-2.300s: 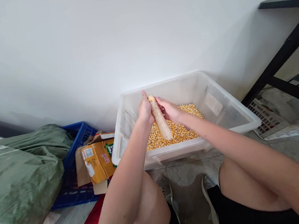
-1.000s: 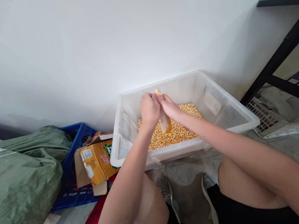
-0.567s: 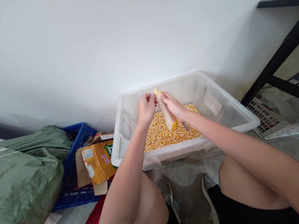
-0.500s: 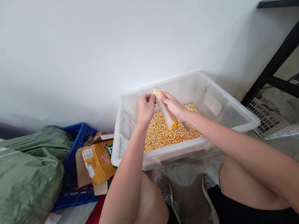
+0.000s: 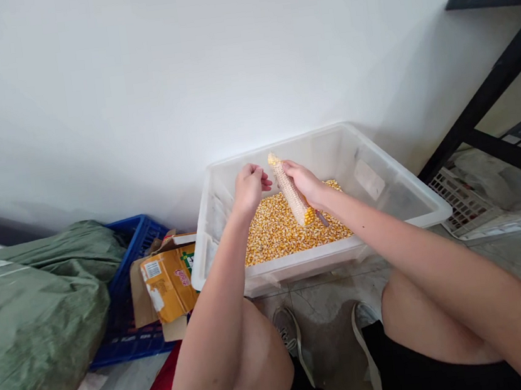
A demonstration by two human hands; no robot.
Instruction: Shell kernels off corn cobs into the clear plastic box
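A mostly bare corn cob [image 5: 291, 191] slants above the bin, with yellow kernels left at its lower end and a few near its top. My right hand [image 5: 305, 183] is closed round the cob from the right, thumb near the upper part. Just left of the cob, my left hand [image 5: 250, 186] is loosely curled, fingertips a little apart, and does not touch it. I see nothing in its fingers. Below lie loose corn kernels [image 5: 279, 234] in a translucent plastic bin [image 5: 297, 262]. A dark slim object [image 5: 322, 218] is partly visible among the kernels behind the cob.
On the left are a green sack [image 5: 34, 330], a blue crate [image 5: 131, 347] and an orange carton [image 5: 171, 282]. A black metal frame [image 5: 480, 92] and a white basket [image 5: 465, 198] stand at the right. The wall [image 5: 226, 66] rises behind the bin.
My left hand has moved a little left, off the cob, and its fingers have loosened. The right hand still holds the cob, which now shows fewer kernels near its top.
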